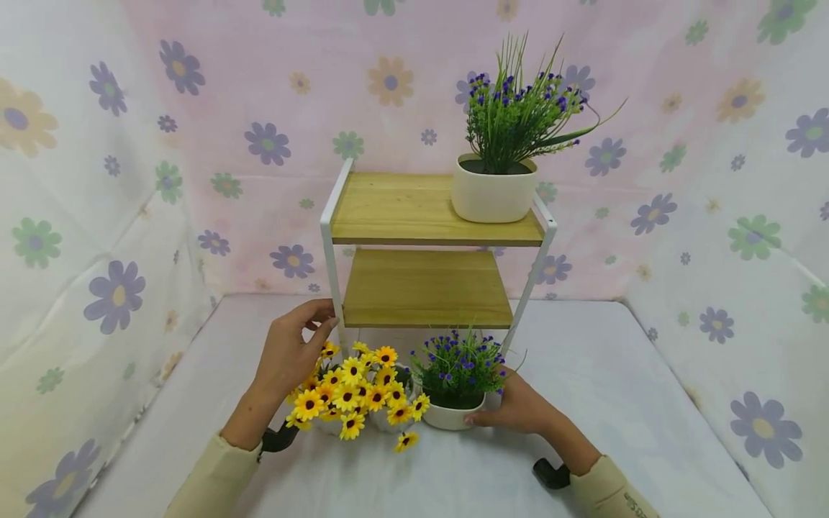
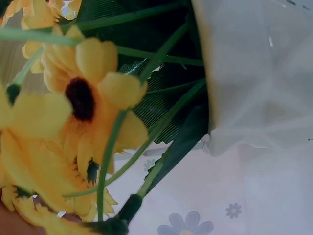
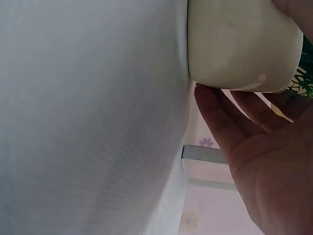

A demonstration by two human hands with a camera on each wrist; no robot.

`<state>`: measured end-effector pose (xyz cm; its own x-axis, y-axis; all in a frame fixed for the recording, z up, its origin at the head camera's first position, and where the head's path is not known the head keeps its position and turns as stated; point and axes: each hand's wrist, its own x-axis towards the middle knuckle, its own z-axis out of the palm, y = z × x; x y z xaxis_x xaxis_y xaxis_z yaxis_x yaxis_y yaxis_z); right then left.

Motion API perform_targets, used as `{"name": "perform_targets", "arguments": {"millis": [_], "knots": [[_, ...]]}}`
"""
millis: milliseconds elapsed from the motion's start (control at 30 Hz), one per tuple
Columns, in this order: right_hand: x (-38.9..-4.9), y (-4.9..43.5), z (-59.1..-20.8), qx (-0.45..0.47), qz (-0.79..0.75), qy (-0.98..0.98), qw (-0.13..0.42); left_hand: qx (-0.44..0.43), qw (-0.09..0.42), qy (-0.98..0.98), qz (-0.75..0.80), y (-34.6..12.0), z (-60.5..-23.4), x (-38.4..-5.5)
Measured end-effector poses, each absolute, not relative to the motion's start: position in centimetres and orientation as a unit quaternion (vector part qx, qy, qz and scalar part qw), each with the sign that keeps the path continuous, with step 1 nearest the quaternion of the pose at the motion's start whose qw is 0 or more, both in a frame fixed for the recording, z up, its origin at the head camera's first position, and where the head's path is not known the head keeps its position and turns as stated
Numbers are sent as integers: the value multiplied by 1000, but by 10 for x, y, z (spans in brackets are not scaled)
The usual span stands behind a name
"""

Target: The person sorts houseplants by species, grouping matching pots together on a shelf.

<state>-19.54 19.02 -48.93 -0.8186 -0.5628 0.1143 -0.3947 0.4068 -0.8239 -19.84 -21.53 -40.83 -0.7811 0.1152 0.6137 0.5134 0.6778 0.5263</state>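
Observation:
My left hand (image 1: 294,352) is at the left post of a two-tier wooden shelf (image 1: 427,288) with a white frame, its thumb and bent fingers around the post. Below it, yellow daisies (image 1: 350,388) spread in front of the shelf, hiding much of their white pots; in the left wrist view, yellow blooms (image 2: 80,100) and a white faceted pot (image 2: 259,73) fill the picture. My right hand (image 1: 521,403) grips a cream pot (image 1: 450,416) of small purple flowers. The right wrist view has its fingers along that pot's side (image 3: 239,44), the base right at the white tabletop.
Another cream pot (image 1: 494,194) with purple flowers and tall grass stands on the right of the top shelf board. White cloth covers the table (image 1: 583,360). Flower-print fabric walls (image 1: 414,86) close in the back and both sides.

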Motion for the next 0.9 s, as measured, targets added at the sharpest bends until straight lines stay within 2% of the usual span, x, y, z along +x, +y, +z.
{"name": "perform_targets", "arguments": {"millis": [300, 600, 900], "knots": [[-195, 193, -488, -296, -448, 841, 66, -180, 278, -873, -358, -216, -408, -198], [-193, 202, -473, -316, -424, 849, -1, -180, 278, -873, -357, -214, -409, -197], [-188, 198, -450, -323, -420, 848, 3, -179, 288, -868, -362, -215, -411, -198]]}}
